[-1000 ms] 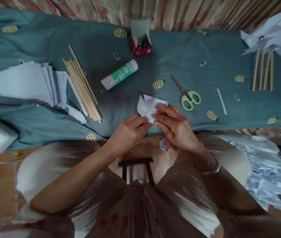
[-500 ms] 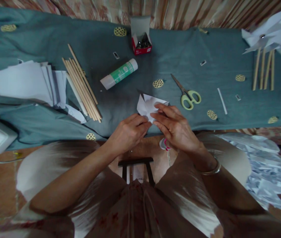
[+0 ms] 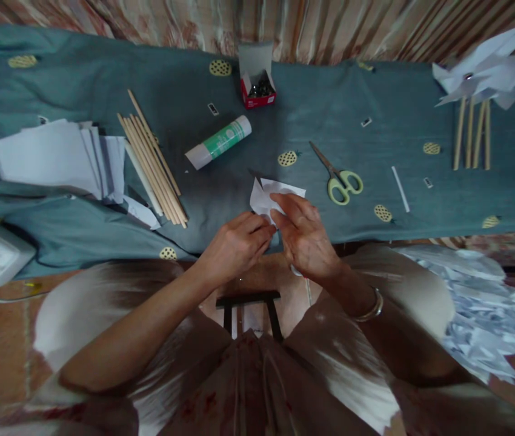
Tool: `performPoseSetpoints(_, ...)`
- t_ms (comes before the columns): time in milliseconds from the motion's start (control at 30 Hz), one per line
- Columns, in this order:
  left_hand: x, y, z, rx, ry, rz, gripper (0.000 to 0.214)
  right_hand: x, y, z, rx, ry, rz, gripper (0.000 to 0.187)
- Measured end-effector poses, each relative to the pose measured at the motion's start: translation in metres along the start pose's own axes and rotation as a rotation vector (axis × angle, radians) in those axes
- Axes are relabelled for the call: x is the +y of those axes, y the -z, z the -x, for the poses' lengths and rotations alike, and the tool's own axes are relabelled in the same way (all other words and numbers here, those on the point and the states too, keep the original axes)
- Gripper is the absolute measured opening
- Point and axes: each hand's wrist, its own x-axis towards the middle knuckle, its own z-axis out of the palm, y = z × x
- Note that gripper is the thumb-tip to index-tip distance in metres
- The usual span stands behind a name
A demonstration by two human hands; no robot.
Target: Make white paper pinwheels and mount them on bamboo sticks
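Observation:
A small white paper with cut, raised corners is at the table's near edge. My left hand pinches its lower left edge, fingers closed. On its right side, my right hand bends over the paper with fingers curved and touching its surface; the thumb tip is partly hidden. Beyond the paper lies a glue stick with a green label. Scissors with light green handles lie to the right of my right hand.
Wooden sticks and stacked white paper sheets lie at left. A red box of small metal pieces stands at the back. Paper pinwheels on sticks lie far right. Paper scraps are heaped below the table's right side.
My right hand has shifted left over the paper, covering more of its right side. My left hand stays on the lower edge. The whole view has shifted slightly.

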Motion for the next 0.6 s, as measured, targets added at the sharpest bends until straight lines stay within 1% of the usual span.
performPoseSetpoints(67, 0.000, 0.000, 0.000, -0.008, 0.008, -0.017, 0.017, 0.000, -0.003, -0.001, 0.024, 0.025, 0.015, 0.037)
performPoseSetpoints(167, 0.000, -0.001, 0.001, 0.005, 0.002, -0.026, 0.016, 0.000, -0.003, 0.001, 0.021, 0.021, -0.001, 0.037)
performPoseSetpoints(267, 0.001, -0.001, 0.000, 0.037, -0.009, -0.004, 0.015, 0.003, 0.003, 0.003, 0.013, -0.014, -0.038, 0.037)
performPoseSetpoints(367, 0.001, -0.001, 0.000, 0.044, -0.003, 0.005, 0.015, 0.010, 0.011, 0.002, 0.047, -0.047, -0.093, 0.041)
performPoseSetpoints(467, 0.001, -0.002, 0.000, 0.035, -0.001, 0.002, 0.018, 0.019, 0.017, -0.003, 0.098, -0.107, -0.095, 0.045)
performPoseSetpoints(600, -0.004, 0.001, 0.001, 0.037, -0.010, 0.001, 0.019, 0.028, 0.022, -0.013, 0.102, -0.139, -0.068, 0.043)
